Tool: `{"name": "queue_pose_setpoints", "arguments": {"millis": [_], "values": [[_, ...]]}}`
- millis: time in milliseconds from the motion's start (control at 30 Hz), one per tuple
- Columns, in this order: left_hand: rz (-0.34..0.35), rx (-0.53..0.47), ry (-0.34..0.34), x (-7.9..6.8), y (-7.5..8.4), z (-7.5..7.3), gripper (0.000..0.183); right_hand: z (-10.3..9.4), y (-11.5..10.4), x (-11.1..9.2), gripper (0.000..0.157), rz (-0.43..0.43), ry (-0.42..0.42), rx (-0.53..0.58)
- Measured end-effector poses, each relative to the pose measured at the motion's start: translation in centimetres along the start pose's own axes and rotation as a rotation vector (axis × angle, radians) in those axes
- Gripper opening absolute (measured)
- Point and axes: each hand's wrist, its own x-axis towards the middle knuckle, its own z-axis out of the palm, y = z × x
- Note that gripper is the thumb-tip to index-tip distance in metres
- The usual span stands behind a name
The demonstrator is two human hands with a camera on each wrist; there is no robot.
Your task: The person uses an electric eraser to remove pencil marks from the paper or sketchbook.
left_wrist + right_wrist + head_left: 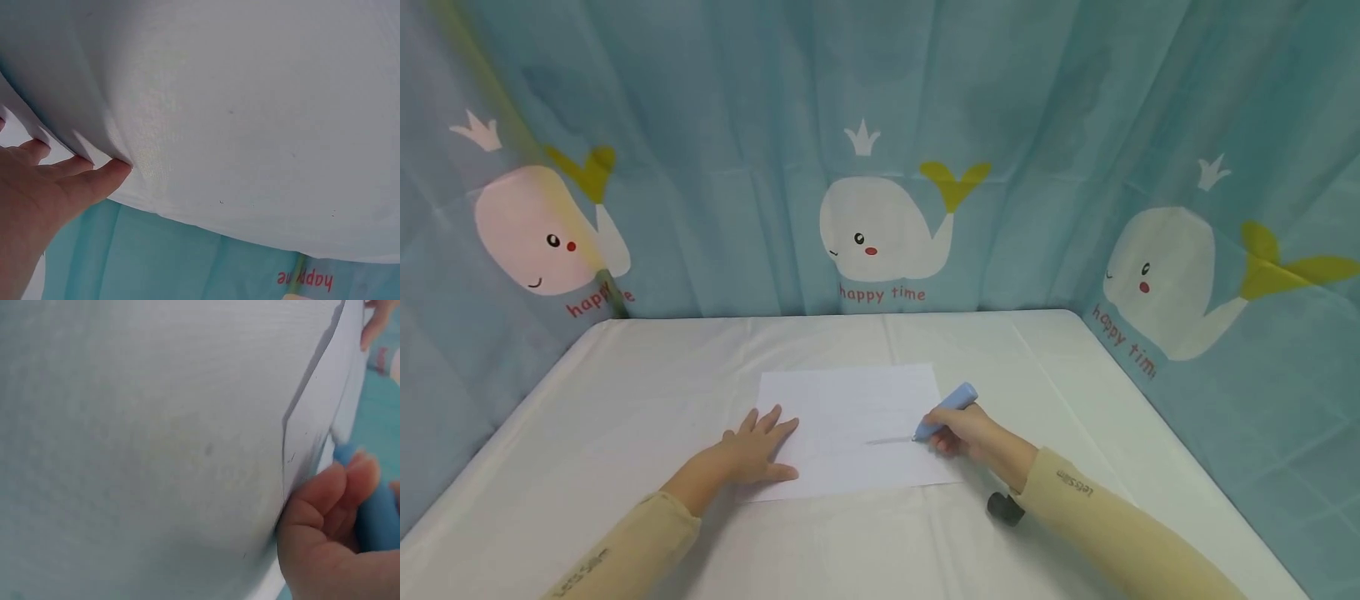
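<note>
A white sheet of paper (850, 408) lies on the white-covered table, with a thin grey line running across its right half. My right hand (966, 432) pinches a thick light-blue pen (953, 400) between thumb and fingers. The pen leans to the upper right, and its tip meets the paper at the line's right end. In the right wrist view, the curled fingers hide part of the blue barrel (377, 515). My left hand (752, 450) rests with spread fingers on the sheet's left edge. The left wrist view shows its straight fingertips (119, 167) touching the surface.
A white cloth (647, 375) covers the table. Blue-green curtains (737, 167) printed with whales surround its back and sides. A small dark object (1004, 508) shows beneath the right sleeve (1097, 517), partly hidden by it.
</note>
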Motion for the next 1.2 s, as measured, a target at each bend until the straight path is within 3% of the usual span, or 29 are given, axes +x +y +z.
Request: {"name": "queue_pose_setpoints", "arguments": {"millis": [833, 1200], "values": [[0.004, 0.012, 0.003, 0.23, -0.24, 0.55, 0.085, -0.21, 0.35, -0.27, 0.023, 0.001, -0.03, 0.026], [0.001, 0.016, 0.005, 0.08, -0.25, 0.23, 0.086, 0.0, 0.19, 0.09, 0.018, 0.005, 0.001, 0.073]]}}
